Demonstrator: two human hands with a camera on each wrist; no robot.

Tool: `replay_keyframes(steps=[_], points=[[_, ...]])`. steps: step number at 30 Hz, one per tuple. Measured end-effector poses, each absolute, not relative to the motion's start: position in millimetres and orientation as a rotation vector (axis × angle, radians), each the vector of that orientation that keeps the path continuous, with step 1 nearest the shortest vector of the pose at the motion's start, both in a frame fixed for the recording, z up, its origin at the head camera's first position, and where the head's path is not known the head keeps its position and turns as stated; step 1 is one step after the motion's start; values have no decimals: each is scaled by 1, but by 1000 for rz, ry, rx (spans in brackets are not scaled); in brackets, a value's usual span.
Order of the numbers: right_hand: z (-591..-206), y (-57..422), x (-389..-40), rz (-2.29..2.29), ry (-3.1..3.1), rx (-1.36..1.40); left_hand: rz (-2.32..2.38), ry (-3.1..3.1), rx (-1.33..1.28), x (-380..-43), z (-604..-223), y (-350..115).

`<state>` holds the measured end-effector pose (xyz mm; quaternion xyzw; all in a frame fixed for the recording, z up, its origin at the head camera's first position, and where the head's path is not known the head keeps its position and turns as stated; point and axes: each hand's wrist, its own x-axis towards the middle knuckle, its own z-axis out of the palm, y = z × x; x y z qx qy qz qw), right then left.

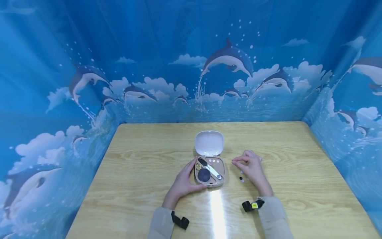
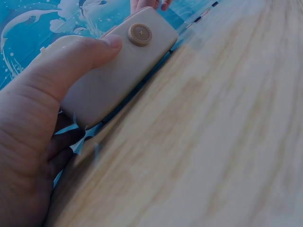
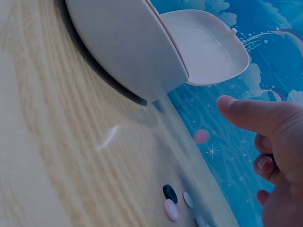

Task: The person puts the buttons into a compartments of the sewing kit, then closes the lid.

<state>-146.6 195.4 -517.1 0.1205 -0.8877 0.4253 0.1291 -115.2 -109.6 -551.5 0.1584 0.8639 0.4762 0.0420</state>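
A beige sewing kit case (image 1: 223, 182) stands on the table, its white lid (image 1: 209, 142) raised at the back. The left hand (image 1: 183, 182) grips its left side; in the left wrist view the thumb presses the front wall near a round button-shaped clasp (image 2: 140, 34). Inside lie a black-and-white tool (image 1: 211, 169), a dark disc (image 1: 204, 175), a gold ring-shaped piece (image 1: 198, 167) and small pale buttons (image 1: 214, 161). Right of the case, the right hand (image 1: 250, 166) brings thumb and index together, other fingers curled. A pink button (image 3: 202, 136) appears apart below the thumb; I cannot tell whether the hidden fingertips hold anything.
Several loose buttons, one black (image 3: 169, 194) and one pink (image 3: 171, 210) among them, lie on the wooden table (image 1: 143, 159) beneath the right hand. A blue dolphin-print curtain (image 1: 167, 49) encloses the table's back and sides.
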Motion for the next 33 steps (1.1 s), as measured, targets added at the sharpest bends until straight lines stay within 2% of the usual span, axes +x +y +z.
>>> replay_keyframes(steps=[25, 33], points=[[-526, 215, -167, 1304, -2597, 213, 1458, 2651, 483, -116, -553, -109], [-531, 219, -184, 1317, -2656, 160, 1455, 2651, 487, -116, -552, -109]])
